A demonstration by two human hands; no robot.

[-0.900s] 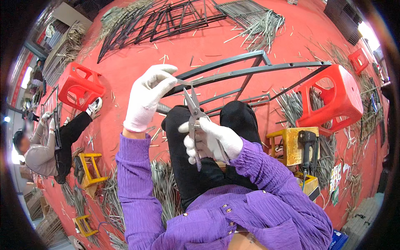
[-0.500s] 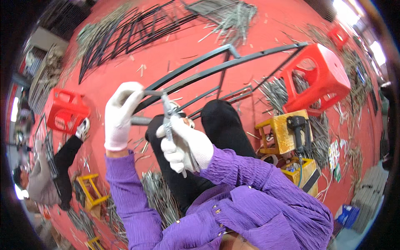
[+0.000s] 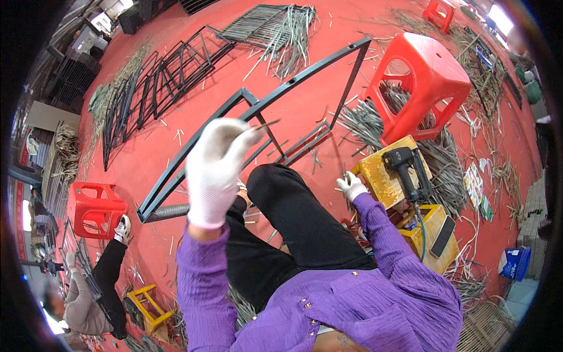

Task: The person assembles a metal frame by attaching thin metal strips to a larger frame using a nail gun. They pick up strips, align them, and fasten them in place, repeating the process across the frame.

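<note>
I've got the left hand (image 3: 216,167) pinching a strip (image 3: 270,124), fingertips together. Right hand (image 3: 352,186) swung away to the yellow stool (image 3: 372,170), grip unclear; cutting looks paused.

The left hand (image 3: 217,167) is raised in a pinch; the right hand (image 3: 352,187), lower, looks loosely curled.
</note>
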